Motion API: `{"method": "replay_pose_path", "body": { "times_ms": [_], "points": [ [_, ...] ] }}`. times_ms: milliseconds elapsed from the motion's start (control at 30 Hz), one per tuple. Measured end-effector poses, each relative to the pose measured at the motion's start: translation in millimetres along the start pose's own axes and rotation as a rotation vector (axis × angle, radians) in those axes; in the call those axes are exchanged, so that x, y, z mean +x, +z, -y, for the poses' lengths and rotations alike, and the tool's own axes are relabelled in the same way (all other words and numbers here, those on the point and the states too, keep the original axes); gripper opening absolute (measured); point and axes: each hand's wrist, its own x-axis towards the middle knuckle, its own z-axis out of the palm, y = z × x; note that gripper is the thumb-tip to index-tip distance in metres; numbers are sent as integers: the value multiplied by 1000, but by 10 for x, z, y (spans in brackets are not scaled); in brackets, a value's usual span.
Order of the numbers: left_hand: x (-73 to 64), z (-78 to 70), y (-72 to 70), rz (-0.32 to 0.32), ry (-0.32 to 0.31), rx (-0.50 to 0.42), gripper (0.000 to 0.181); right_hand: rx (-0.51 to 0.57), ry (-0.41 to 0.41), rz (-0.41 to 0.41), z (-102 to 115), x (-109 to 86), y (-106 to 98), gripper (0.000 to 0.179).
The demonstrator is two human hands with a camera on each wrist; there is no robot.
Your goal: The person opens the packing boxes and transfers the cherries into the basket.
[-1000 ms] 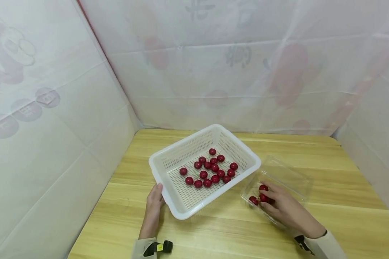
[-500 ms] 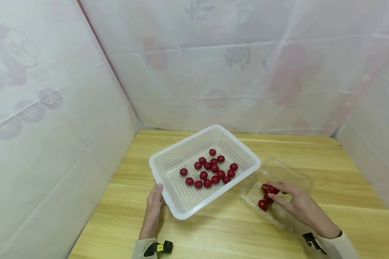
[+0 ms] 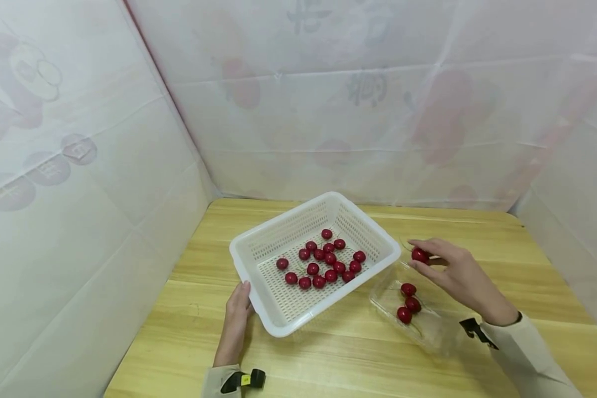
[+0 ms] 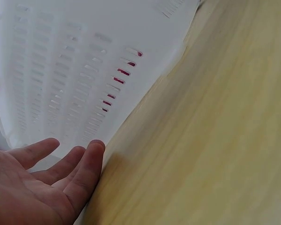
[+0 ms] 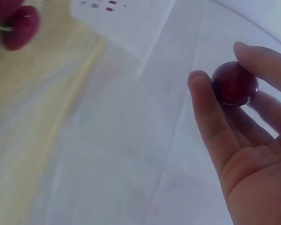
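Observation:
A white perforated plastic basket (image 3: pixel 278 326) stands on the table with several dark red cherries (image 3: pixel 312 269) scattered over its bottom. My left hand (image 3: pixel 236 312) holds the basket's near left rim, and the left wrist view has its fingers (image 4: pixel 91 161) against the outer wall. Between thumb and fingertips, my right hand (image 3: pixel 457 276) pinches one cherry (image 3: pixel 420 255), its thin stem pointing up. That held cherry (image 5: pixel 234 84) also shows in the right wrist view. Below the right hand, three cherries (image 3: pixel 413 304) lie in a clear plastic box (image 3: pixel 435 331), partly covered by the hand.
Light wooden tabletop (image 3: pixel 338 365) lies under everything. White printed sheets (image 3: pixel 298 110) wall off the back and both sides. The clear box stands just right of the basket, close to its right corner.
My right hand has lifted one cherry up out of the clear box, leaving three inside. Those cherries shifted slightly. The left hand and basket stay in place.

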Motion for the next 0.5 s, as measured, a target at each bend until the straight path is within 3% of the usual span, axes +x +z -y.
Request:
{"method": "replay_pose_path", "body": {
  "times_ms": [333,500],
  "points": [
    [4,-25,6,4,10,-31,63,-21,-20,105,165,724,190,33],
    [-1,-14,27,-8,4,-29,61,-18,-9,241,220,1044,472,32]
  ]
}}
